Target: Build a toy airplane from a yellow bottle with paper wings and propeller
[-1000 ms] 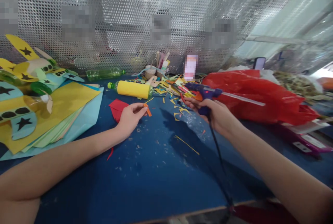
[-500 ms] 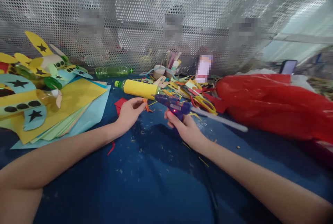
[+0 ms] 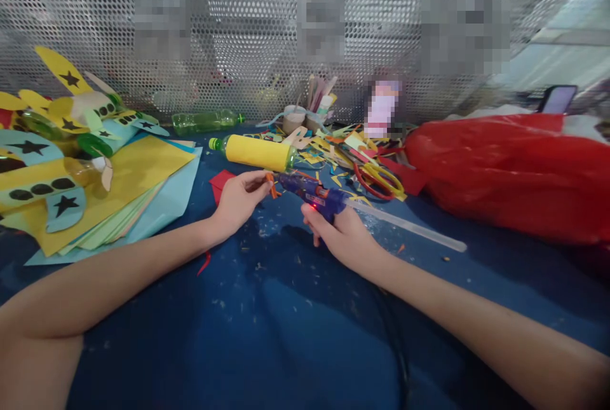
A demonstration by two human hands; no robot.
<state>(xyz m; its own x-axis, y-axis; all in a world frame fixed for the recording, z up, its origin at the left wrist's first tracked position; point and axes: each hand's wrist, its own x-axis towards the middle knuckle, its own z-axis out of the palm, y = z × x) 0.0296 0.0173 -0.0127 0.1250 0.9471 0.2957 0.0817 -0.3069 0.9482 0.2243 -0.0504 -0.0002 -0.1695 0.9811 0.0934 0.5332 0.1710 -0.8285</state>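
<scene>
My right hand [image 3: 340, 232] is wrapped round a blue hot glue gun [image 3: 317, 197] with a small red light lit. A long whitish glue stick [image 3: 410, 225] juts from its rear. Between the fingertips of my left hand [image 3: 243, 200] is a small orange paper piece [image 3: 273, 186]. The gun's nozzle points left and lies close beside that piece; whether they touch I cannot tell. Just behind both hands lies a green bottle wrapped in yellow paper [image 3: 252, 152]. A red paper piece [image 3: 222, 184] is partly covered by my left hand.
Bottle planes with paper wings [image 3: 42, 187] and stacked coloured sheets [image 3: 162, 187] lie left. A bare green bottle [image 3: 204, 122], cups with sticks [image 3: 294, 119], paper scraps and yellow-handled scissors [image 3: 384, 180] are behind. A red plastic bag [image 3: 500, 175] fills the right. Several people show behind the perforated screen.
The glue gun's nozzle has come down level with the orange paper, and my left hand has shifted slightly right. The view has moved a little.
</scene>
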